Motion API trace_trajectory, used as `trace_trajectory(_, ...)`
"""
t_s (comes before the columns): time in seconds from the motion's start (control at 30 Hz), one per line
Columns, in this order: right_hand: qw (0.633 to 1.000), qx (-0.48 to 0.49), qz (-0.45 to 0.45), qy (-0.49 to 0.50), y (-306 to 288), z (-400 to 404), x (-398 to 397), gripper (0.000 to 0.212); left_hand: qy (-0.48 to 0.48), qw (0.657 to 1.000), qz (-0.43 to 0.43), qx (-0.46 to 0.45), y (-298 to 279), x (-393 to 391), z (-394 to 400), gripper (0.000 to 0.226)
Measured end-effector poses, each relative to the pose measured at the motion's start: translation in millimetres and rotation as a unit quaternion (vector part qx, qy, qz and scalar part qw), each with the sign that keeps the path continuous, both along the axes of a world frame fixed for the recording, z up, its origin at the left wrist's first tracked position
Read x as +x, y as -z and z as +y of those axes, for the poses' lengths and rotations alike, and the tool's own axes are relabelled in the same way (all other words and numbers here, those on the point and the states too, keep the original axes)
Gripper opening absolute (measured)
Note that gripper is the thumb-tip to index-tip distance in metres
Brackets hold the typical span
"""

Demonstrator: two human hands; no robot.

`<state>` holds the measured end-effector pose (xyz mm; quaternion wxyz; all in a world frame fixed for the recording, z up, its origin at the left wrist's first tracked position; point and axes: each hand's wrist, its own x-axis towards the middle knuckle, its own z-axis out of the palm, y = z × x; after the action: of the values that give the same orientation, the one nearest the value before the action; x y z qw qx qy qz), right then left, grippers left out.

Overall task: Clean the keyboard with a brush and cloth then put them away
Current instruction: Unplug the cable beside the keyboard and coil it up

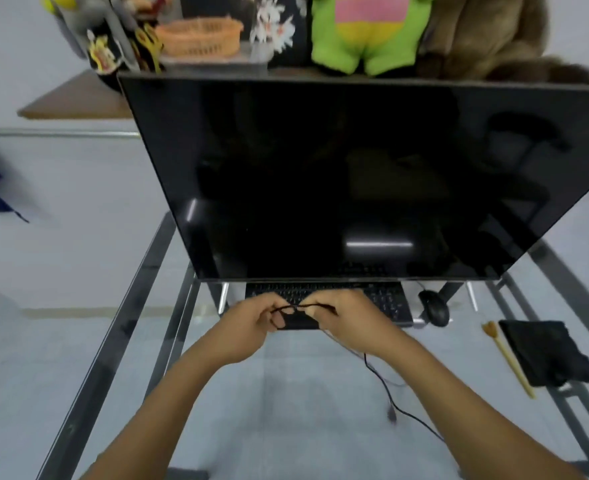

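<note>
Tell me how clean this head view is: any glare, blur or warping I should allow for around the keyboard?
Head view: the dark monitor mirrors ceiling lights as bright streaks low on its glass; wide-angle warping splays its sides; the shelf toys and left edge are motion-smeared. The keyboard sits dim under the screen, keys barely readable, while both hands, left hand and right hand, pinching the thin black cable, stay fairly sharp.

You are looking down from your head over both forearms at the glass desk (303,393), close to the dark monitor (338,174) facing you.
</note>
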<state>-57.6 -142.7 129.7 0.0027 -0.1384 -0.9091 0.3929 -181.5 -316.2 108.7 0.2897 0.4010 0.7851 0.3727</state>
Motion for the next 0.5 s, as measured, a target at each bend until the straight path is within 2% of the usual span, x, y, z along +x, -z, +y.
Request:
trace_trajectory(0.13,0.998,0.021,0.017,-0.048,-71,31,15,0.022,-0.009,0.982,-0.183,0.044,-74,31,25,0.021)
trace_trajectory(0.23,0.998,0.012,0.045,-0.05,-118,50,25,0.023,-0.021,0.944,-0.307,0.122,-124,49,45,0.032)
trace_trajectory(0.37,0.993,-0.03,0.11,-0.04,-147,66,36,0.022,-0.008,0.83,-0.478,0.286,-170,69,65,0.023)
trace_trajectory(0.5,0.987,-0.066,0.144,0.008,-147,74,38,0.021,-0.031,0.732,-0.538,0.417,-199,77,82,0.028)
